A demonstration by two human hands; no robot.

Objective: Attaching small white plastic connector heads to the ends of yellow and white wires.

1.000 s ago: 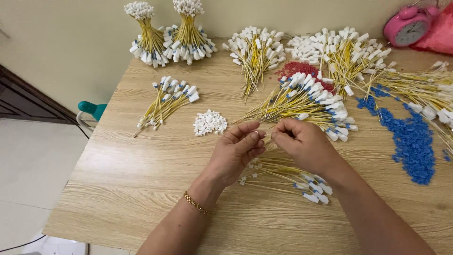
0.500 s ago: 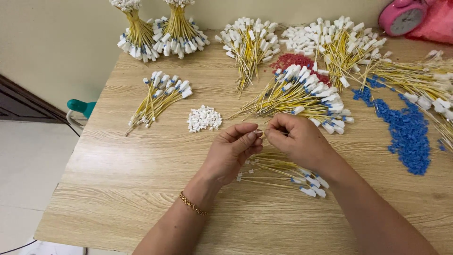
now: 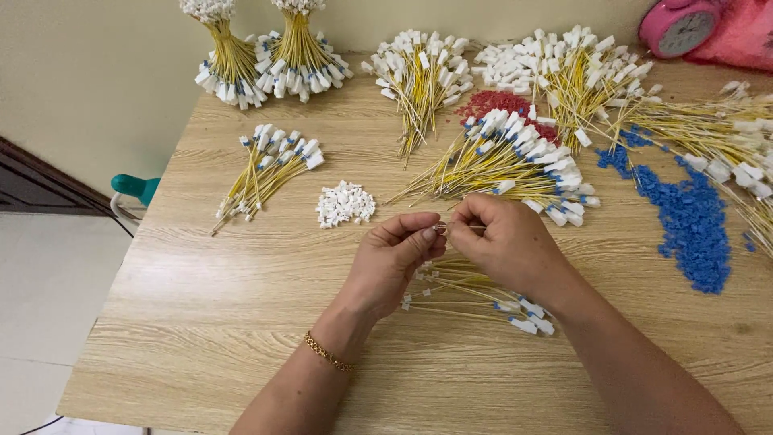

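A tiny part pinched between the hands' fingertips [image 3: 431, 234] is too small to identify. The hands cover part of the wire bundle [image 3: 475, 294] beneath them. The pink clock [image 3: 680, 26] and the two upright bundles [image 3: 233, 48] are cut off by the top edge. The table [image 3: 201, 322] runs past the right and bottom edges.

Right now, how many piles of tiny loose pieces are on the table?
3: a white pile left of the hands, a red pile partly hidden behind yellow cables, and a blue pile on the right.
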